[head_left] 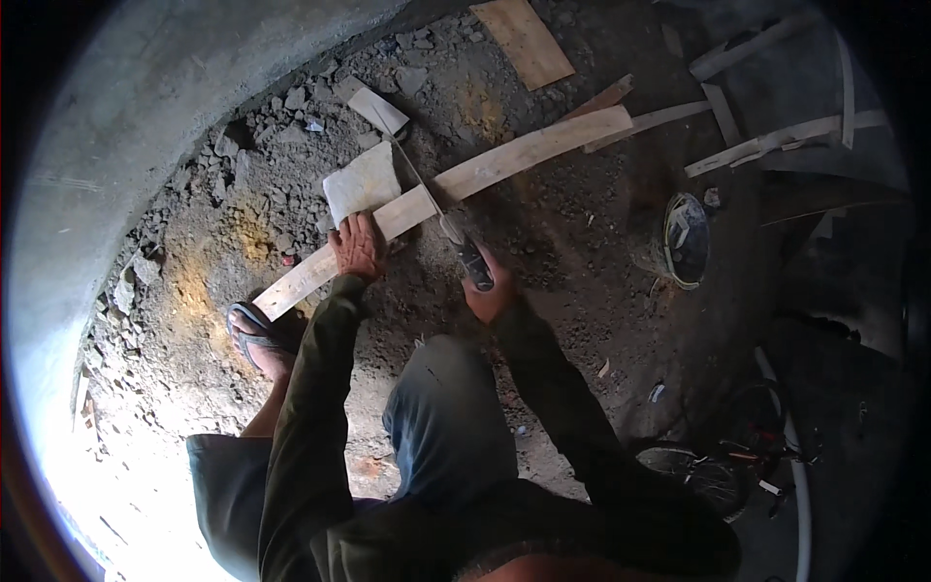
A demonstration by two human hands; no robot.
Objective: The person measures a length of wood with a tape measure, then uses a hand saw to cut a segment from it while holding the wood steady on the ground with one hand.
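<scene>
A long, pale wooden plank (pixel 533 152) runs from lower left to upper right across the dirt. My left hand (pixel 360 246) presses down on it, the fingers over its far edge. In my right hand (pixel 493 290) is a handsaw (pixel 473 264), gripped by its dark handle. Its thin blade crosses the plank just right of my left hand and points up and left. Whether it has cut into the wood I cannot tell. Under the plank, near my left hand, sits a whitish block (pixel 364 182). My sandalled left foot (pixel 260 341) is at the plank's lower end.
A short wood offcut (pixel 376 109) lies beyond the block, a flat board (pixel 524 44) farther back. More wood strips (pixel 766 145) lie at the right, beside a bucket (pixel 686 241). A bicycle (pixel 698 475) is at lower right. Rubble lines the concrete wall (pixel 145 126) at left.
</scene>
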